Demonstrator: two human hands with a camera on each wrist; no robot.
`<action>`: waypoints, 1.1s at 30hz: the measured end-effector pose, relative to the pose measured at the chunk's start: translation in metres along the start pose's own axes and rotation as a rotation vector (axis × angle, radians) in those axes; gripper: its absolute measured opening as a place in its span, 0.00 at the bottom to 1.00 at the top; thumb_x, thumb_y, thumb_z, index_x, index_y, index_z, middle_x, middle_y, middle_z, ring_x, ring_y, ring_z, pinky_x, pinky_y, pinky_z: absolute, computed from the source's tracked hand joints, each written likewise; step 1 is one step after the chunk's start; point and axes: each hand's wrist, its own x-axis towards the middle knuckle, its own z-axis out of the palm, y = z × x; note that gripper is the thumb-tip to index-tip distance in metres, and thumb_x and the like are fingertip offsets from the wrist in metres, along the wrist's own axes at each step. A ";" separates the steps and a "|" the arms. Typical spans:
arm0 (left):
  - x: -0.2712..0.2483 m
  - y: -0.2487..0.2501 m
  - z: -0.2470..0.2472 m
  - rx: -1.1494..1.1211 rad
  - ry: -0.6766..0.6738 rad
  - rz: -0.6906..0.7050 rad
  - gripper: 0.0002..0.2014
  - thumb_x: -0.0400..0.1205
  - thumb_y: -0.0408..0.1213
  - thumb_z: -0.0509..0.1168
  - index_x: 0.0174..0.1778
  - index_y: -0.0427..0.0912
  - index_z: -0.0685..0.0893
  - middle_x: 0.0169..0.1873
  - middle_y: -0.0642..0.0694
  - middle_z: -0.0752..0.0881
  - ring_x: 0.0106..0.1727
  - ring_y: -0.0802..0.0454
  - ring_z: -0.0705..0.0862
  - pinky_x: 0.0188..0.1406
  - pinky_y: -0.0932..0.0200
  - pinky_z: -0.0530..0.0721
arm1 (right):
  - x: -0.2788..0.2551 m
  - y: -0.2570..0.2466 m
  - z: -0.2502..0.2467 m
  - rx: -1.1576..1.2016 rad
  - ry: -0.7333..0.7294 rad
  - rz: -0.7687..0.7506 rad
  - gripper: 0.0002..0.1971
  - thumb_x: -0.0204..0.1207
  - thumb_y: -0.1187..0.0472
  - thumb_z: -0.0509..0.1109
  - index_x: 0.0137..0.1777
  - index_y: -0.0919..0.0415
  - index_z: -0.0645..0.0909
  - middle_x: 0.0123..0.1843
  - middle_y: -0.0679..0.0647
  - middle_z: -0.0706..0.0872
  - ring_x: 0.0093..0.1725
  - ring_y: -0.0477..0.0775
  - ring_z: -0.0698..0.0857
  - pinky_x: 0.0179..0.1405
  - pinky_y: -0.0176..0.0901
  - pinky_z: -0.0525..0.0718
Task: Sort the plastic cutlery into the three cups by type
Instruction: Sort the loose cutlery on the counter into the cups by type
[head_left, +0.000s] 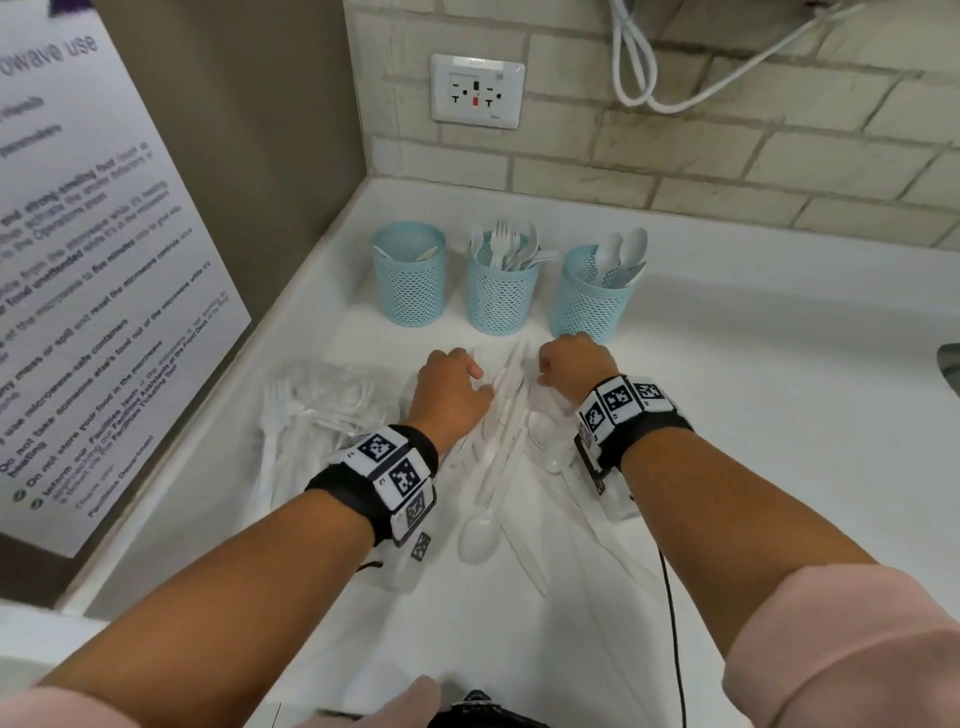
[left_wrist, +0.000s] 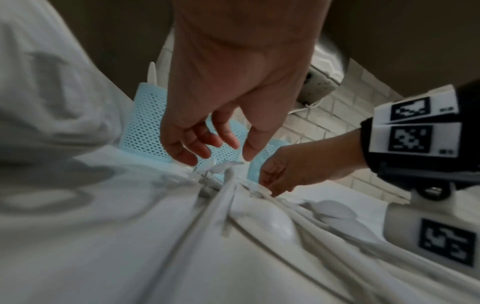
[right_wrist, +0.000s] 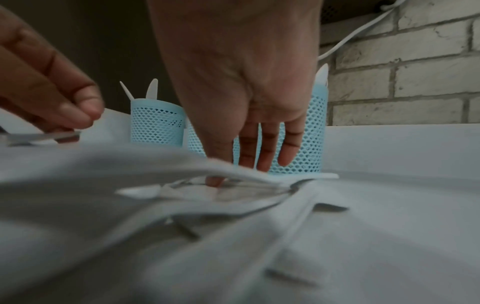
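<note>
Three light blue mesh cups stand in a row at the back of the white counter (head_left: 753, 415). The left cup (head_left: 408, 275) shows knife tips, the middle cup (head_left: 501, 286) holds forks, and the right cup (head_left: 592, 296) holds spoons. A pile of white plastic cutlery (head_left: 501, 452) lies in front of them. My left hand (head_left: 449, 395) hovers over the pile's far end, fingers loosely curled with nothing between them (left_wrist: 221, 154). My right hand (head_left: 571, 364) reaches down on the right; its thumb (right_wrist: 215, 181) touches the pile. Whether it pinches a piece is hidden.
A clear plastic bag with more forks (head_left: 322, 405) lies left of the pile. A notice board (head_left: 93, 260) leans on the left wall. On the tiled back wall are a socket (head_left: 477, 91) and a white cable (head_left: 675, 78). A dark rim (head_left: 950, 364) shows at the right edge.
</note>
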 end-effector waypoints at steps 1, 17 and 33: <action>0.003 0.001 -0.001 -0.022 0.014 -0.065 0.16 0.79 0.40 0.67 0.59 0.36 0.78 0.60 0.36 0.76 0.61 0.40 0.79 0.64 0.50 0.77 | 0.001 0.001 0.000 0.004 -0.005 -0.020 0.15 0.80 0.53 0.65 0.60 0.62 0.80 0.60 0.59 0.81 0.65 0.61 0.74 0.60 0.54 0.79; 0.028 0.011 -0.006 0.137 -0.217 -0.236 0.16 0.75 0.44 0.72 0.46 0.34 0.79 0.51 0.38 0.85 0.52 0.42 0.83 0.47 0.56 0.79 | 0.000 -0.002 -0.003 0.161 -0.189 -0.117 0.15 0.68 0.53 0.77 0.49 0.58 0.77 0.48 0.51 0.77 0.47 0.52 0.76 0.47 0.45 0.77; 0.026 0.015 -0.029 -0.491 -0.278 -0.504 0.03 0.82 0.30 0.63 0.42 0.36 0.78 0.33 0.42 0.81 0.33 0.51 0.80 0.33 0.60 0.80 | -0.008 0.010 -0.010 0.468 -0.066 -0.012 0.12 0.79 0.66 0.60 0.32 0.58 0.70 0.47 0.58 0.89 0.45 0.56 0.85 0.47 0.45 0.82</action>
